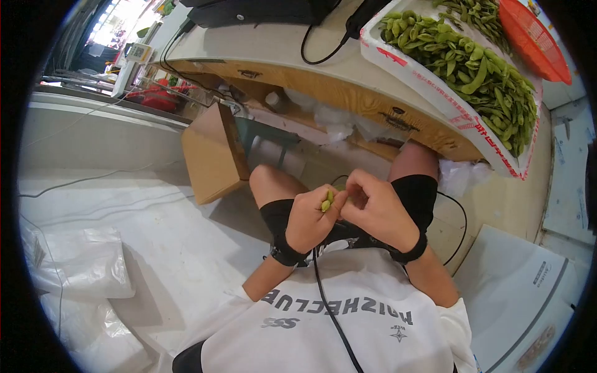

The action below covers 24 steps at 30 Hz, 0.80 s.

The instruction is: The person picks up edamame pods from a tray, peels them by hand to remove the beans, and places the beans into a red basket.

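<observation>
Green pods [327,201] poke from the left hand [303,222], its fingers curled round them, likely for a steady grip; the right hand [387,214] meets it, fingers pinched narrow, contents hidden. Box [435,101] on counter [267,45], seemingly for easy reach.

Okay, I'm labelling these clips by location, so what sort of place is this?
Probably a small shop: a styrofoam box of green pods, a counter, and stacked plastic bags.

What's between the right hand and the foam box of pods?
In the head view, the right knee and the wooden drawer front lie between the right hand and the foam box.
</observation>
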Each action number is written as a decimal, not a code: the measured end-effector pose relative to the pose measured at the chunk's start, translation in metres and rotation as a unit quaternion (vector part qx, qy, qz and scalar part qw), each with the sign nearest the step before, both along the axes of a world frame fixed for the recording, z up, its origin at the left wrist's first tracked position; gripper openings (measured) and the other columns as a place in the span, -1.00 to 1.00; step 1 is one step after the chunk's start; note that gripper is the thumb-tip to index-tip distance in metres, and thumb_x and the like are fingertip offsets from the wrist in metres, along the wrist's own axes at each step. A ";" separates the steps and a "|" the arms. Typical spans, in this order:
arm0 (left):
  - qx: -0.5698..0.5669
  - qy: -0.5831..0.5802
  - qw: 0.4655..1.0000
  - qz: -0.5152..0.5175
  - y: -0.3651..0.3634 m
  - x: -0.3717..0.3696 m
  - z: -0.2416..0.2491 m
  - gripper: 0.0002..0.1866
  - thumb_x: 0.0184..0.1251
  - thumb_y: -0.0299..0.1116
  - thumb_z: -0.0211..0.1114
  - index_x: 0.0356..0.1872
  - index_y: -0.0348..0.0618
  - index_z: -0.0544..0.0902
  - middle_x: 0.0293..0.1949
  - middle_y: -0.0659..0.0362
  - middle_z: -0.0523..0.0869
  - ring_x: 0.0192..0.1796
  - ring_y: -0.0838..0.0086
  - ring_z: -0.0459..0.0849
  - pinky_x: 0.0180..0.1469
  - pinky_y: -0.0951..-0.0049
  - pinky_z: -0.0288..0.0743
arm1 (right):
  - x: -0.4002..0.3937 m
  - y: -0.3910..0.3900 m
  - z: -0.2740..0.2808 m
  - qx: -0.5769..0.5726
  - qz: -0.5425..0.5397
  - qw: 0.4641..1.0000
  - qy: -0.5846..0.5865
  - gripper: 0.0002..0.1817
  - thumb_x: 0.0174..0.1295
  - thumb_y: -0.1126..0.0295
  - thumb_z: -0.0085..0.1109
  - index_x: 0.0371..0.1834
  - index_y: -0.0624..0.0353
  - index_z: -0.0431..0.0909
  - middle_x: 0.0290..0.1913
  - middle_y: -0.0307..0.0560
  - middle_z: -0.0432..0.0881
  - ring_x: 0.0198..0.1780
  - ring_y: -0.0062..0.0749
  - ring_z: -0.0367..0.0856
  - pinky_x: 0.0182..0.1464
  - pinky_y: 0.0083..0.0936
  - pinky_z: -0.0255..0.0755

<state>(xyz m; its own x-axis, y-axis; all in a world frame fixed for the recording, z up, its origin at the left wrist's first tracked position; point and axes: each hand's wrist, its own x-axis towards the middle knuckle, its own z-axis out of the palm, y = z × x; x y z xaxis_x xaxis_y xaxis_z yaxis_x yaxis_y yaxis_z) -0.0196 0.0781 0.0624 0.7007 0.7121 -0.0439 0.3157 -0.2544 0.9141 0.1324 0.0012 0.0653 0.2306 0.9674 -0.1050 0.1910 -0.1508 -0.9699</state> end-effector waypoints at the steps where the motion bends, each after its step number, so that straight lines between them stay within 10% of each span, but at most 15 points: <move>1: 0.015 0.006 1.000 -0.004 0.000 0.000 -0.002 -0.79 0.40 -0.35 0.24 -0.39 -0.29 0.58 -0.61 0.09 0.61 -0.59 0.39 0.59 -0.48 0.45 0.43 | -0.002 0.001 -0.004 0.018 -0.012 0.999 -0.024 -0.78 0.04 0.45 0.28 -0.32 0.29 0.45 -0.50 -0.06 0.53 -0.44 -0.45 0.57 -0.39 -0.48 0.41; 5: 0.112 0.038 0.993 -0.002 0.002 0.002 -0.011 -0.82 0.36 -0.35 0.27 -0.37 -0.25 0.58 -0.56 0.02 0.61 -0.54 0.18 0.61 -0.46 0.34 0.46 | -0.005 0.002 -0.018 0.023 -0.051 0.998 0.014 -0.83 0.15 0.45 0.21 -0.29 0.29 0.46 -0.44 -0.05 0.59 -0.43 -0.47 0.59 -0.41 -0.48 0.41; 14: 0.153 -0.016 0.987 0.043 0.004 0.001 0.002 -0.86 0.36 -0.39 0.26 -0.34 -0.25 0.61 -0.52 0.05 0.63 -0.50 0.22 0.63 -0.45 0.37 0.45 | 0.011 -0.010 -0.026 -0.002 -0.147 0.856 0.495 -0.89 0.38 0.43 0.03 -0.22 0.24 0.49 -0.36 -0.16 0.59 -0.43 -0.58 0.54 -0.46 -0.70 0.37; 24: 0.146 -0.126 0.979 -0.063 0.003 0.001 0.014 -0.89 0.38 -0.44 0.23 -0.26 -0.29 0.63 -0.52 0.10 0.65 -0.50 0.39 0.63 -0.44 0.49 0.45 | 0.019 -0.017 -0.001 -0.065 -0.002 0.867 0.495 -0.83 0.36 0.28 0.19 -0.22 0.16 0.53 -0.49 -0.42 0.47 -0.59 -0.83 0.23 -0.60 -0.80 0.02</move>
<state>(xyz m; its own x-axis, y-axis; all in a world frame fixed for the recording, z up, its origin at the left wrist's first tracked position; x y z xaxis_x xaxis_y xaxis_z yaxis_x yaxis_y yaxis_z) -0.0184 0.0810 0.0764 0.7454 0.5762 0.3353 0.0383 -0.5392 0.8413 0.1512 -0.0161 0.0645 -0.0303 0.9321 -0.3610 -0.7255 -0.2689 -0.6335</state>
